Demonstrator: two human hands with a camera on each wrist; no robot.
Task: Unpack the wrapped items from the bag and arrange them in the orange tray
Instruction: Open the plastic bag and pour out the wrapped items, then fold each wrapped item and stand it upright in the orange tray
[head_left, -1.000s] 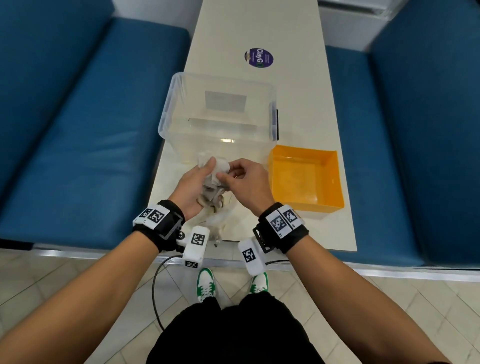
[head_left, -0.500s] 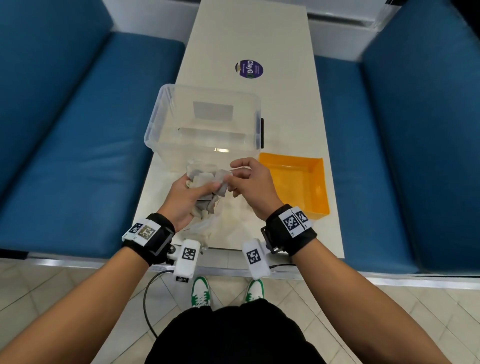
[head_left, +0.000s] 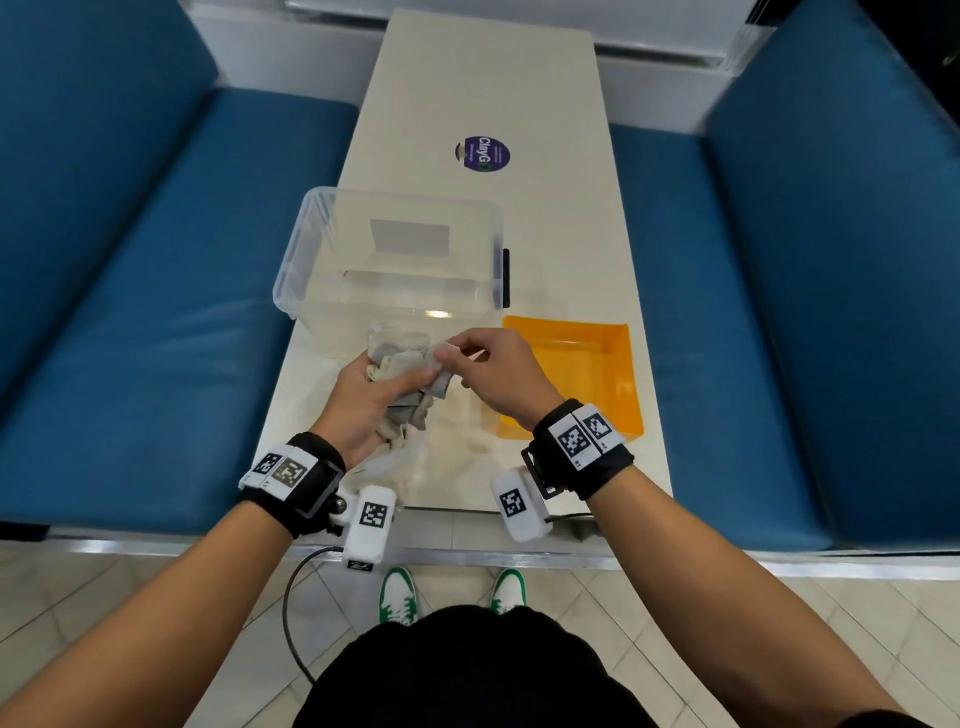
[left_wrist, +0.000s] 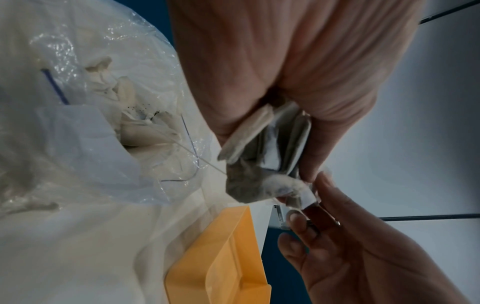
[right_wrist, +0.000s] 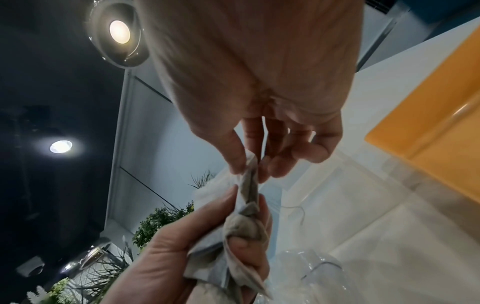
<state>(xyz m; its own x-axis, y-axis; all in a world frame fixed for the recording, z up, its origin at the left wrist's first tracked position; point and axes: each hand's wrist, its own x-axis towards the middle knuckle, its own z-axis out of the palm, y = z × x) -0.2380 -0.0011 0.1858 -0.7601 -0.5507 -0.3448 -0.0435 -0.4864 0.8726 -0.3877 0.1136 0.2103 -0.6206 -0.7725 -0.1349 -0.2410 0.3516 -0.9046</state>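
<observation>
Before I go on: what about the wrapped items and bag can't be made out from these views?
- Item count: left hand covers the wrapped items in every view.
- Contents: wrapping hides them.
- What remains in the bag: crumpled film, left wrist view.
- Orange tray's near corner: behind right hand, head view.

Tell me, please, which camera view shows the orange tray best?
The head view: the whole orange tray shows on the table, beside the clear bin. The left wrist view shows one end of it; the right wrist view only a corner.
</observation>
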